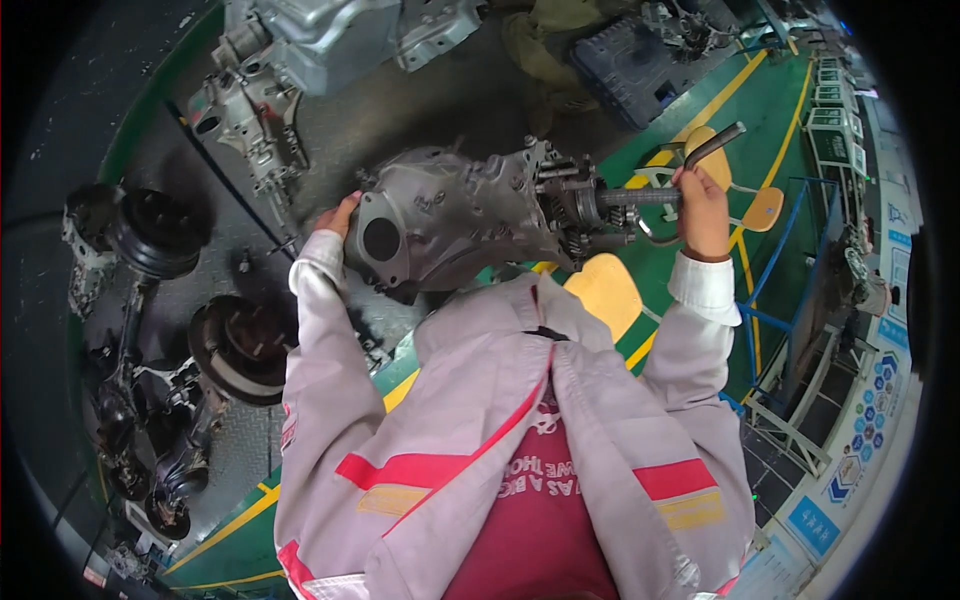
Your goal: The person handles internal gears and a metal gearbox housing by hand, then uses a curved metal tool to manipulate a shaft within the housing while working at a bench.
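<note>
A grey metal gearbox housing (pixel 455 215) lies in front of me, with a round dark opening in the flange at its left end. My left hand (pixel 341 216) grips the edge of that flange, its fingers partly hidden. Exposed gears (pixel 570 205) and a ribbed shaft (pixel 640 197) stick out at the right end. Around the shaft's outer end my right hand (pixel 704 208) is closed. A bent metal bar (pixel 718 145) rises just above this hand; whether the hand also holds it, I cannot tell.
Brake drums (pixel 160 232) and axle parts lie at left, beside a thin dark bar (pixel 230 180). Larger metal castings (pixel 340 40) stand at the far side, near a dark blue case (pixel 625 70). Wooden-seated chairs (pixel 605 295) and a blue frame (pixel 775 275) are at right.
</note>
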### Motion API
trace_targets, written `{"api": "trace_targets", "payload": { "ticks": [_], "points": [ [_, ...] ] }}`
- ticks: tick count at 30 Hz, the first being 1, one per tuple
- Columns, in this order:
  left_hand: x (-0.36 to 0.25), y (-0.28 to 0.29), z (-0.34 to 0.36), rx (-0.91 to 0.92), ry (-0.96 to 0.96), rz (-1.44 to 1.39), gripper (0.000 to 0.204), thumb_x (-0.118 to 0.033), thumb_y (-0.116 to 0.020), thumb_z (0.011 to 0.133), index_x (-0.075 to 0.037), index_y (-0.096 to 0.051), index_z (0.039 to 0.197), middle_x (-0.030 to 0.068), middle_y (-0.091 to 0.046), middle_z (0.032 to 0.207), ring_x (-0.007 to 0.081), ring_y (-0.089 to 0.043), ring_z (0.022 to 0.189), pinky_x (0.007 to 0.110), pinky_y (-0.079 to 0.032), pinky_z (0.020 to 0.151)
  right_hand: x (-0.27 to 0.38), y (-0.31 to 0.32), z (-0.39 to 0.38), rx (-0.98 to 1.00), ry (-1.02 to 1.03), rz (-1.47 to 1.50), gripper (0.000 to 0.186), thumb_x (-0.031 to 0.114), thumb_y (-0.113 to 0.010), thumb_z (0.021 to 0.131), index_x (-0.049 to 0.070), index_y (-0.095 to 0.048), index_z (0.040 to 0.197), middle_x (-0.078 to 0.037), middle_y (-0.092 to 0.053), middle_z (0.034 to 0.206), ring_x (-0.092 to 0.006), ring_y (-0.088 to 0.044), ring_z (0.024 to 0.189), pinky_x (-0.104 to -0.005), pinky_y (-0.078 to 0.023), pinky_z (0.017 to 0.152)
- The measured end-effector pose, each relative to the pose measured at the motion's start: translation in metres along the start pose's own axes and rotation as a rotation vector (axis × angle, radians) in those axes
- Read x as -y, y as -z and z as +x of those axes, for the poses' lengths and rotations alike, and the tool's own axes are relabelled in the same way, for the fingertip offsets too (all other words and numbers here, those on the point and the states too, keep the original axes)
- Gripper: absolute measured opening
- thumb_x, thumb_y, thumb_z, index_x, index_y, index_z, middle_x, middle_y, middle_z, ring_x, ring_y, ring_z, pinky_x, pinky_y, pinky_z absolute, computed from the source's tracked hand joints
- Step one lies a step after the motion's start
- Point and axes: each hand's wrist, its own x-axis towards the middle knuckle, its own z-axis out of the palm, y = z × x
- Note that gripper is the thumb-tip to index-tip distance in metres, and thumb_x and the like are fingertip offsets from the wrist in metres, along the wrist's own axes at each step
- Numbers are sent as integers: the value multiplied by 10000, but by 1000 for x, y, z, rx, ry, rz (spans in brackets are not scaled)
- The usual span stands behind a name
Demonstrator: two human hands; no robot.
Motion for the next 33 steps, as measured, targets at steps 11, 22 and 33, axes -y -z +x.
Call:
{"api": "trace_targets", "payload": {
  "ticks": [11, 22, 33],
  "points": [
    [-47, -58, -101, -240, 86, -321, 381, -379, -608, 786, -1, -627, 747, -4, -522, 602, 97, -436, 548, 258, -336, 496, -63, 65, 59, 162, -229, 98, 191, 191, -439, 843, 44, -505, 742, 35, -418, 624, -54, -362, 552, -209, -264, 502],
    [-30, -118, -152, -778, 98, -244, 300, -234, -574, 811, 56, -643, 851, 46, -626, 749, 124, -527, 718, 280, -414, 686, -132, 73, 152, 516, -573, 281, 162, 156, -419, 833, 54, -476, 720, 29, -398, 605, -60, -338, 521, -216, -249, 473],
    [-56, -89, -144, -1062, 171, -448, 323, -238, -596, 789, 54, -660, 911, 39, -634, 798, 118, -540, 737, 249, -429, 682, -255, -73, 225, 594, 345, 71, 141, 254, -495, 808, 134, -511, 736, 23, -356, 491, -60, -274, 366, -241, -196, 351]
  ]
}}
